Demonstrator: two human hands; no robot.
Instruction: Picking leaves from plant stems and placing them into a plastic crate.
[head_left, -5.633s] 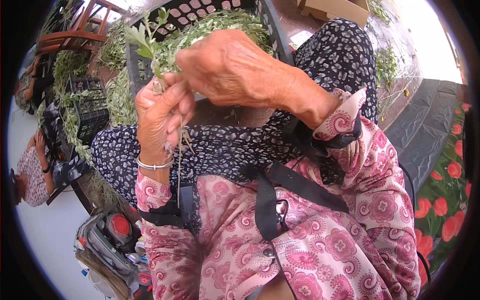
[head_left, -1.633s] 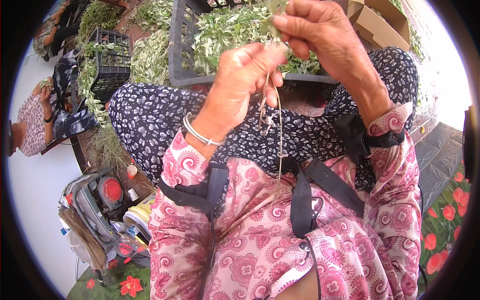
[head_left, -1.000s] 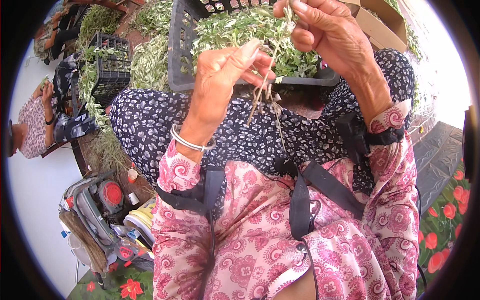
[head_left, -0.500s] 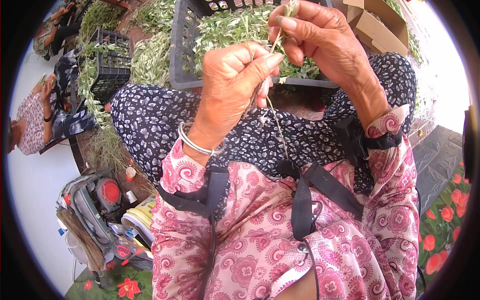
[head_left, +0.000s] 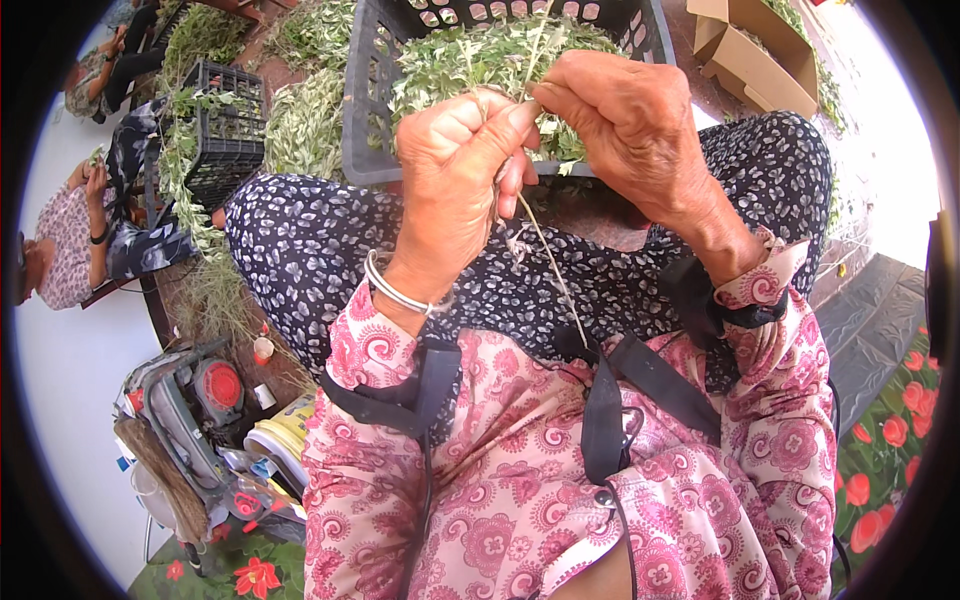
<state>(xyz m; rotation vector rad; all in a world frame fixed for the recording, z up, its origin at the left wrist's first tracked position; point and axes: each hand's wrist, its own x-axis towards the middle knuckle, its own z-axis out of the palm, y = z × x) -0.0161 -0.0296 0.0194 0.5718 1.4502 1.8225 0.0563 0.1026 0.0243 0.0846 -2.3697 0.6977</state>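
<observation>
While both hands work over the near edge of a black crate, fingertips meeting, a slender green stem stands up from between them, its upper end running out of view. The left hand is closed, thumb pressed against the forefinger and the other fingers curled round a few dry stalks that project below the palm. From the same fist a thin pale strand hangs to the lap; whether it belongs to the green stem cannot be determined. The right hand has its thumb and forefinger together at the stem's lowest visible part, seemingly clamped on it, although the turned wrist hides the exact contact. The black crate holds a heap of loose leafy greens just beyond the knuckles.

Judged from this posture, the step in hand is two-handed handling of a single stem at its point of hold. The next move calls for a firm left pinch and a controlled right one, since a stem this thin could snap or slip.
</observation>
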